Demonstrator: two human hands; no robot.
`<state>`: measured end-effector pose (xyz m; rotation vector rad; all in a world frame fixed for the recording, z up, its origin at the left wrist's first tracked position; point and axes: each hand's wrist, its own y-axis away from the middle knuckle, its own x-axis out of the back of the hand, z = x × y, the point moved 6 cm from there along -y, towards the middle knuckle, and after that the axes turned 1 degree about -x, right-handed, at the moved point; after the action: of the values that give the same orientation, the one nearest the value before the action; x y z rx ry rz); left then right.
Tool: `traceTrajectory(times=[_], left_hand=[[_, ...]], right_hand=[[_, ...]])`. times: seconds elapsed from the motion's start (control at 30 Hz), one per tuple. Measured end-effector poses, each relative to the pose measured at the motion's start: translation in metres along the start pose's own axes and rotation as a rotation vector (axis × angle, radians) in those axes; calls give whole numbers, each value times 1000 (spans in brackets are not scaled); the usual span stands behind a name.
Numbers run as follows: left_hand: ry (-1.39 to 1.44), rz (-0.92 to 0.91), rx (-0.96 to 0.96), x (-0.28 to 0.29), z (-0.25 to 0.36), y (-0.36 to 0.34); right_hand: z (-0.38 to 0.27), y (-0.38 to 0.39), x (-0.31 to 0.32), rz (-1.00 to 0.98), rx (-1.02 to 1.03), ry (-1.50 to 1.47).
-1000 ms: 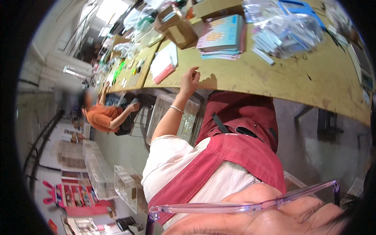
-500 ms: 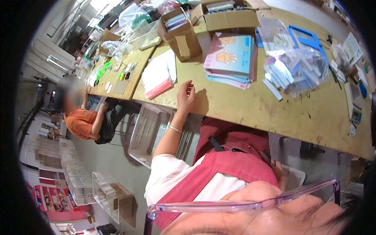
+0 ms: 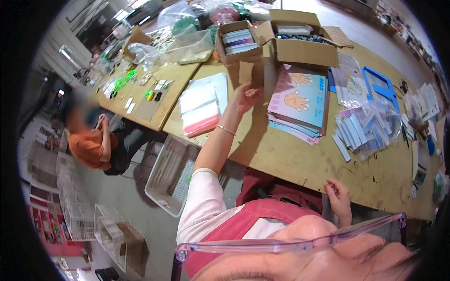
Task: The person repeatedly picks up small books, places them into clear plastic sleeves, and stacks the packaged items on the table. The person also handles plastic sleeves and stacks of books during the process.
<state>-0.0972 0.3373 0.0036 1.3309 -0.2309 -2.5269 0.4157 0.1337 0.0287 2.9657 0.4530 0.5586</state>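
Observation:
Loosely curled and apparently empty, my left hand (image 3: 247, 98) is raised over the table at the front of a tall cardboard box (image 3: 244, 73) holding flat packs; whether it touches the box is unclear. Right of it lies a stack of printed cards (image 3: 295, 100) picturing hands. White sheets (image 3: 202, 107) with a pink-edged bundle lie to its left. My right hand (image 3: 338, 195) is at the table's front edge, fingers bent and slightly apart, with nothing visible in them. Above it are bagged pale strips (image 3: 365, 129) and a loose white strip (image 3: 341, 147).
An open carton (image 3: 304, 58) of dark pieces stands at the back, blue frames (image 3: 378, 80) at right, a plastic tub (image 3: 187, 51) and small green pieces at left. A white crate (image 3: 164, 178) is under the table edge. A co-worker in orange (image 3: 89, 147) sits left, hands together.
My view has tilted, showing more table. My left hand has moved forward and up to the cardboard box. My right hand has risen into view at the table edge.

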Motion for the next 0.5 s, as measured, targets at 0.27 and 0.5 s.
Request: traceTrajectory(times=[0.27,0.5], left_hand=[[72,65,3,1,36,-44],[2,23,-244,20,49,-34]], right_hand=[[-59,-49,-2,15,157,176],[-46,-118,-21,116,253,48]])
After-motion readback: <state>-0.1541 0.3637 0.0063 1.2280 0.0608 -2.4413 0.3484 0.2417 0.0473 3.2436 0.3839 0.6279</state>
